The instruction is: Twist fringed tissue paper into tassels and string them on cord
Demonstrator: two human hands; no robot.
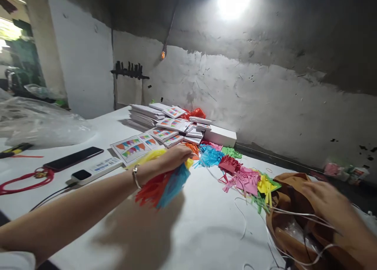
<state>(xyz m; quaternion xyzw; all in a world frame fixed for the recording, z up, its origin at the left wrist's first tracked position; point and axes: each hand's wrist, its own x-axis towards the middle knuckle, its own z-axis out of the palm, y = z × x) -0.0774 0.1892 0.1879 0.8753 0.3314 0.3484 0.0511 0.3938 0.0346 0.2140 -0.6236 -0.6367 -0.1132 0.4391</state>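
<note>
My left hand (179,156) is closed on a bunch of fringed paper tassels (173,185) in red, orange, blue and yellow, held above the white table. From its fingers, a garland of more fringed paper (247,179) runs right across the tabletop in blue, crimson, pink, yellow and green, with white string (243,213) along it. Over an open brown bag (288,179) at the right is my right hand (326,197), smeared by motion. White strings pass close to it; whether its fingers grip them cannot be told. Clear plastic (294,230) shows inside the bag.
Printed cards (132,146) and stacked white packets (144,117) lie at the back, beside a white box (220,135) and red plastic (194,114). A phone (73,158), a white device (97,170) with a cable, a cutter (14,150) and clear plastic (44,123) occupy the left.
</note>
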